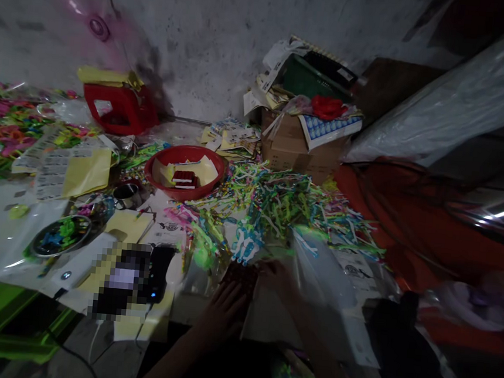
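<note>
- Dim view down onto a cluttered work surface, read left to right.
- At 9 o'clock, a round metal dish point(59, 235) of coloured bits sits on a white sheet; a dark device point(158, 275) lies beside it.
- At 11 o'clock, a red bowl point(186, 172) holds yellow cards.
- The left hand point(223, 316) lies flat at 6 o'clock, fingers spread and released, resting on a dark patterned piece point(239, 274) whose nature is too dim to tell.
- The right hand point(280, 281) touches a clear plastic bag point(320, 265); whether its grip is clenched cannot be told.
- The bag runs from 6 toward 1 o'clock, nearer the right hand.
- A heap of coloured paper strips point(277, 206) lies just beyond both hands at 12 o'clock.
- Cardboard boxes point(302, 149) stand behind.
</note>
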Motion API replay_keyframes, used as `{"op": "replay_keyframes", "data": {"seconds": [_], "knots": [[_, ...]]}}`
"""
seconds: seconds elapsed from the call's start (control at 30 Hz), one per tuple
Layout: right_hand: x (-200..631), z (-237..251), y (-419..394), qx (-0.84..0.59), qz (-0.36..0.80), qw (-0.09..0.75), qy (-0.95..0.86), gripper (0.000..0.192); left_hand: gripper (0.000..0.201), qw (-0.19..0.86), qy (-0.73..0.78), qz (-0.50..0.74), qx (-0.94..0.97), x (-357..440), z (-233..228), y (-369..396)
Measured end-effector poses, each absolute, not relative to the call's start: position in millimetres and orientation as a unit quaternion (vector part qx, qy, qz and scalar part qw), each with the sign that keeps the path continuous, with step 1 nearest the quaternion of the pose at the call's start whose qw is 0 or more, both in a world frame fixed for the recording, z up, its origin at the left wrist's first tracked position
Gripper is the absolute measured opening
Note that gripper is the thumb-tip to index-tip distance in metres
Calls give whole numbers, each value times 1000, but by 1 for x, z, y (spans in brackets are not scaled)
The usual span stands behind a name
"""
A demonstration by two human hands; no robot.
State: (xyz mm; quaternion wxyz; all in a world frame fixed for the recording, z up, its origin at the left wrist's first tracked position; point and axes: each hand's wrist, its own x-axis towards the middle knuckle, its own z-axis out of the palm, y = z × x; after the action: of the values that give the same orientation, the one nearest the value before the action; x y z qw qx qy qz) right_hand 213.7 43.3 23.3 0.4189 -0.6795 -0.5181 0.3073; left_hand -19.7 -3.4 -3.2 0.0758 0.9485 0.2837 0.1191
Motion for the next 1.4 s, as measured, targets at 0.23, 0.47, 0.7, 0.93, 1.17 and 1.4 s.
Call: {"op": "replay_keyframes", "data": {"seconds": [0.23, 0.47, 0.7, 0.93, 1.17, 1.4], "knots": [[211, 39, 54, -658, 301, 373, -581, 26, 67, 82, 302, 126, 941, -15, -6, -7], [200, 41, 64, -659, 265, 335, -619, 11, 65, 84, 305, 136, 939, -14, -10, -9], [181, 44, 35, -718, 183, 387, -549, 24, 64, 77, 310, 151, 936, -9, -10, -7], [101, 61, 28, -655, 91, 313, -682, 29, 56, 141, 334, 136, 922, 7, -3, -11], [61, 69, 96, -724, 177, 67, -663, 35, 59, 182, 368, 124, 903, 11, -4, -15], [71, 86, 65, -709, 203, 172, -653, 33, 53, 215, 369, 110, 898, 10, -2, -15]]}}
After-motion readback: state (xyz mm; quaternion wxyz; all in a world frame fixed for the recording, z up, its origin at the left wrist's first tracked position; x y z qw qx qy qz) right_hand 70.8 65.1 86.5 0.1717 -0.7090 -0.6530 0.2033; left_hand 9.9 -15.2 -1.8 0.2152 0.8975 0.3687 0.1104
